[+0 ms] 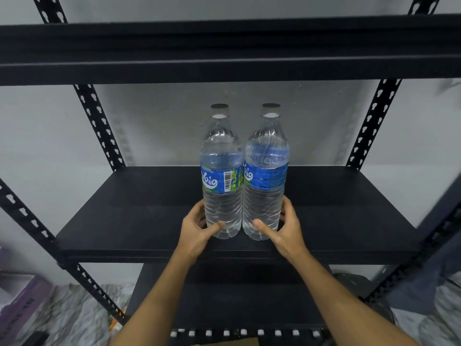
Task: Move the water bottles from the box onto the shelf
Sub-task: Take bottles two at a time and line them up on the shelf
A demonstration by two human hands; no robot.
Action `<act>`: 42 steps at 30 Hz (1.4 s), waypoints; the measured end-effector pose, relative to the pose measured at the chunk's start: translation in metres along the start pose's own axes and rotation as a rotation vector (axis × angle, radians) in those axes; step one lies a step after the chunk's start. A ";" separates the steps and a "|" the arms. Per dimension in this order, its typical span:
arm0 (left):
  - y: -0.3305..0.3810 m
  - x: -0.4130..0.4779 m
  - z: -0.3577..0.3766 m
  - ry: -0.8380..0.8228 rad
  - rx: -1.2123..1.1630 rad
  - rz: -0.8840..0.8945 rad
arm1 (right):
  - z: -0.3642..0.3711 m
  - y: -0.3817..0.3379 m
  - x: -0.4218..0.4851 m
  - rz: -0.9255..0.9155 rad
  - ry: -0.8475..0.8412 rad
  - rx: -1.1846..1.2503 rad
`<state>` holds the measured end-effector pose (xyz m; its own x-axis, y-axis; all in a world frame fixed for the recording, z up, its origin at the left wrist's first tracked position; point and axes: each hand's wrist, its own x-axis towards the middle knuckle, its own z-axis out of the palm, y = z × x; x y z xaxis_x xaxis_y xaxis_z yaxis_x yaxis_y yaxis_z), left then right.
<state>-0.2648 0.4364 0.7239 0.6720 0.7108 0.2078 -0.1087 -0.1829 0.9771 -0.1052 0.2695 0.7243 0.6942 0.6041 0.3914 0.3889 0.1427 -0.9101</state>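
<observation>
Hidden: the far fingertips of both hands are behind the bottles; only the thumbs and the nearest finger joints show.
Cut off: both forearms leave the picture at the bottom edge; a brown cardboard sliver point(232, 342) at the near bottom edge is too little to identify.
Hard to make out: the caps point(219, 109) are blurred grey with dark tops; a purple object point(22, 303) low on the left and the mottled floor point(74, 315) are smeared.
Left bottle point(222, 171): upright, on the middle shelf point(124, 216) close to its near edge, touching the right bottle point(265, 171) along its side; blue label, clear water.
Right bottle: upright, just right of its twin, at the same depth.
Contact with board: both bases meet the shelf surface; whether their full weight rests there cannot be told.
Left hand point(197, 231): wrapped round the left bottle's lower ribbed part, below the label; thumb across the near face, fingers curled round the left side.
Right hand point(287, 231): grips the right bottle at the same height; thumb on the near face, fingers curled round the right side.
Rack: an upper shelf point(224, 51) spans above the caps, and a lower shelf point(249, 295) lies beneath the arms.
</observation>
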 end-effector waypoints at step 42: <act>-0.008 0.002 0.005 0.037 0.025 0.013 | -0.001 0.005 -0.004 -0.007 0.102 -0.108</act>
<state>-0.2587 0.4359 0.7167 0.6429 0.7330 0.2223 -0.0985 -0.2087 0.9730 -0.1053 0.2669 0.7187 0.7468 0.5202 0.4144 0.4532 0.0580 -0.8895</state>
